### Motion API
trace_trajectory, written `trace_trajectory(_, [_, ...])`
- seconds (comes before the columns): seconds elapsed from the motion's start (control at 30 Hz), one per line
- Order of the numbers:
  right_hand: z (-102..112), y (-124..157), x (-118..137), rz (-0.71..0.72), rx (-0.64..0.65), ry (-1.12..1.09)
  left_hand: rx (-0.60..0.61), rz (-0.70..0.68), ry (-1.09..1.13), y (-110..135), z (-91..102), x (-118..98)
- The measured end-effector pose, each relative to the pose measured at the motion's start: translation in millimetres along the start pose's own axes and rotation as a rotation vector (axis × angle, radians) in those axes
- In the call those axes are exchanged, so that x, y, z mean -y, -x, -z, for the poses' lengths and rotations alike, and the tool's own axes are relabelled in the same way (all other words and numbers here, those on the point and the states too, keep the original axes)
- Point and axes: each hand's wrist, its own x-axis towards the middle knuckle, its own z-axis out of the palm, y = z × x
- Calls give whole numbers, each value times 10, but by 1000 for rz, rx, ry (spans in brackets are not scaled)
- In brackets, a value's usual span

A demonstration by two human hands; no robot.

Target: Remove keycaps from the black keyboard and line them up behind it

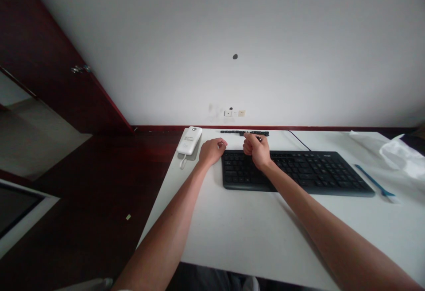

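Note:
A black computer keyboard [315,173] lies on the white table, and my right hand [258,150] is above its upper left part. That hand is closed, and a small black thing [259,139] shows between its fingers; its kind I cannot make out. Just past the hand, a row of small black keycaps [232,131] runs along the table's back edge, partly hidden by my fingers. My left hand [212,150] rests by the keyboard's upper left corner. Its fingers are loosely bent, with a gap at the thumb and nothing visible in them.
A white power bank [190,140] with a short cable lies left of my left hand. Right of the keyboard are a blue brush [373,179] and a crumpled white plastic bag [400,156]. The keyboard's cord [299,140] runs to the back edge, near the wall.

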Motion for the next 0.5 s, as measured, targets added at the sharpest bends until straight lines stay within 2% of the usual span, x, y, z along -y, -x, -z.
trace_trajectory(0.2, [-8,33,23,10,31,24,5,7,-4,-4,5,-9])
trace_trajectory(0.5, [18,0,-74,75,41,186,19,13,-6,-5,8,-16])
